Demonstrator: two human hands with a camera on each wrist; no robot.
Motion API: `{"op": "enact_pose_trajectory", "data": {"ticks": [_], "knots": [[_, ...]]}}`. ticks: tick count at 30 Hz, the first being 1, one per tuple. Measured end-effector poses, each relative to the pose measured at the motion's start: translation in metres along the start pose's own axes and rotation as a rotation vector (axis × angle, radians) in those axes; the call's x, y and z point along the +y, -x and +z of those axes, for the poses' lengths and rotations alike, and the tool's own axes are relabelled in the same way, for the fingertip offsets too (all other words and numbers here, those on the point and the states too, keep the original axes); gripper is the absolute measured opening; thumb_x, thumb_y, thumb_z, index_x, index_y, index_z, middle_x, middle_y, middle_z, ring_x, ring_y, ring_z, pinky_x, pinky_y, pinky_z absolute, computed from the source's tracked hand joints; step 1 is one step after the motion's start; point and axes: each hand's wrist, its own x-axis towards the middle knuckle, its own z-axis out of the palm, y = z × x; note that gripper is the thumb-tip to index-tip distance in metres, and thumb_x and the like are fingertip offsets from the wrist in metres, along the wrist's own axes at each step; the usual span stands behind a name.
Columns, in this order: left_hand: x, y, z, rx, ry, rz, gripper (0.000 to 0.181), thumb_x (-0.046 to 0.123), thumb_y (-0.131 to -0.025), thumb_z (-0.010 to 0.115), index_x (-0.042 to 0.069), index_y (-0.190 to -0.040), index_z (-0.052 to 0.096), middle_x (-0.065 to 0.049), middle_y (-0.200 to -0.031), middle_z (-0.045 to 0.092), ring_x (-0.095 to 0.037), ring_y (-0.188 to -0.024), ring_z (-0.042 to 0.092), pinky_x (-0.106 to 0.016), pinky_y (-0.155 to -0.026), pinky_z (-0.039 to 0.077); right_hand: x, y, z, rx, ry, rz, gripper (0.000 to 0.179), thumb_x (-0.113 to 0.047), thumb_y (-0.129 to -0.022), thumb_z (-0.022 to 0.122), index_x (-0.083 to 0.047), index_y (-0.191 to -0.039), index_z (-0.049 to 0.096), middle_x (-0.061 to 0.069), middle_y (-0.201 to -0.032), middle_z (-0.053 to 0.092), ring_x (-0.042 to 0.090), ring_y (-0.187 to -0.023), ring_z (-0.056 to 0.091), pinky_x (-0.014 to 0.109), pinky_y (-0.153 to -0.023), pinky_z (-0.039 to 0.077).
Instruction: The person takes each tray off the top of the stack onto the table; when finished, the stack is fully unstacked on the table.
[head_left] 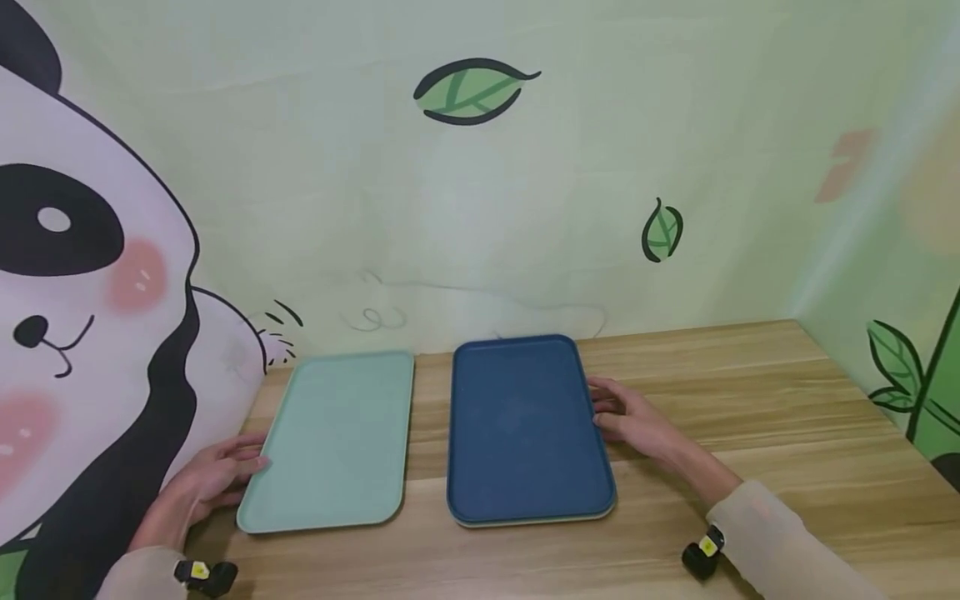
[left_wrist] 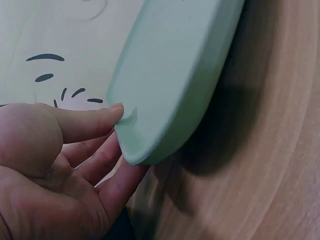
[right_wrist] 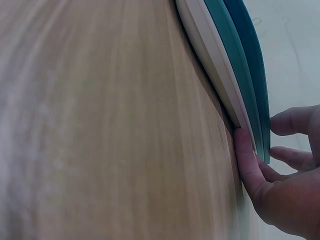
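Observation:
A pale green tray (head_left: 333, 442) is at the left, its near left edge between the thumb and fingers of my left hand (head_left: 213, 477). In the left wrist view the thumb lies on the rim of the tray (left_wrist: 165, 75), with fingers below and a dark shadow on the table beneath. To the right is a stack of trays, a dark blue tray (head_left: 528, 425) on top. The right wrist view shows a teal tray (right_wrist: 237, 65) and a cream tray (right_wrist: 212, 60) under it. My right hand (head_left: 633, 417) touches the stack's right side with its fingertips, holding nothing.
The wood-grain table (head_left: 720, 367) carries both the single tray and the stack, with a narrow gap between them. Behind stands a pale green printed backdrop (head_left: 337, 167) with leaves and a large panda (head_left: 90, 292) at the left.

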Motion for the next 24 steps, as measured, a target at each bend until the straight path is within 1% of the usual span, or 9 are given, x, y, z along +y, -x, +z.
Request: {"op": "enact_pose_trajectory", "data": {"ticks": [3,7,10,13,16,18,20,24], "knots": [[0.004,0.001,0.0,0.028,-0.05,-0.002,0.07,0.02,-0.106,0.066,-0.007,-0.16,0.031,-0.034,-0.15,0.047,-0.022,-0.109,0.069,-0.048,-0.09,0.061,0.0,0.0,0.0,0.0,0.006,0.002,0.063,0.0,-0.105,0.052,-0.001,-0.164,0.03,0.029,-0.154,0.044,0.044,-0.137,0.049,0.047,-0.101,0.056],[0.008,0.002,0.002,0.049,-0.11,-0.007,0.066,0.016,-0.105,0.065,-0.009,-0.158,0.034,-0.034,-0.146,0.052,-0.027,-0.113,0.067,-0.046,-0.09,0.06,0.0,0.001,-0.002,-0.004,0.005,0.004,0.064,0.001,-0.105,0.052,0.0,-0.165,0.029,0.029,-0.154,0.043,0.044,-0.137,0.049,0.047,-0.101,0.056],[0.008,0.003,0.003,0.074,-0.148,-0.009,0.063,0.013,-0.104,0.064,-0.01,-0.156,0.037,-0.034,-0.143,0.054,-0.03,-0.114,0.066,-0.042,-0.087,0.06,0.001,0.0,-0.002,-0.007,-0.001,0.004,0.064,0.001,-0.105,0.052,0.0,-0.165,0.029,0.029,-0.155,0.043,0.044,-0.138,0.049,0.047,-0.101,0.056],[0.005,0.004,0.004,0.115,-0.18,0.007,0.059,0.011,-0.103,0.063,-0.01,-0.154,0.04,-0.034,-0.139,0.056,-0.031,-0.112,0.066,-0.038,-0.082,0.06,0.0,0.0,-0.002,-0.012,-0.004,-0.004,0.063,0.001,-0.105,0.052,0.0,-0.165,0.029,0.03,-0.155,0.042,0.045,-0.138,0.048,0.048,-0.101,0.056],[0.002,0.004,0.006,0.156,-0.192,0.019,0.057,0.01,-0.102,0.063,-0.01,-0.152,0.044,-0.032,-0.134,0.057,-0.03,-0.109,0.066,-0.036,-0.078,0.061,0.0,0.0,-0.002,-0.016,-0.007,-0.008,0.064,0.0,-0.105,0.052,0.001,-0.165,0.028,0.03,-0.155,0.042,0.045,-0.138,0.048,0.048,-0.102,0.056],[0.0,0.003,0.006,0.167,-0.183,0.02,0.057,0.009,-0.101,0.064,-0.01,-0.152,0.045,-0.031,-0.132,0.058,-0.028,-0.106,0.066,-0.036,-0.077,0.061,-0.001,0.0,-0.002,-0.013,-0.011,-0.003,0.064,0.001,-0.105,0.052,0.0,-0.164,0.029,0.03,-0.155,0.042,0.045,-0.138,0.049,0.049,-0.102,0.056],[-0.002,0.002,0.007,0.173,-0.176,0.011,0.057,0.01,-0.1,0.065,-0.01,-0.151,0.046,-0.028,-0.129,0.059,-0.027,-0.104,0.066,-0.035,-0.077,0.062,-0.002,0.001,-0.002,-0.014,-0.019,-0.003,0.064,0.0,-0.105,0.053,0.0,-0.164,0.029,0.03,-0.155,0.042,0.045,-0.138,0.049,0.049,-0.102,0.056],[-0.005,0.001,0.006,0.176,-0.171,-0.02,0.059,0.011,-0.1,0.067,-0.009,-0.152,0.047,-0.028,-0.128,0.061,-0.026,-0.103,0.066,-0.035,-0.076,0.062,-0.003,0.001,-0.001,-0.014,-0.023,0.001,0.065,0.0,-0.105,0.053,0.001,-0.165,0.029,0.03,-0.155,0.042,0.045,-0.138,0.048,0.048,-0.102,0.056]]}}
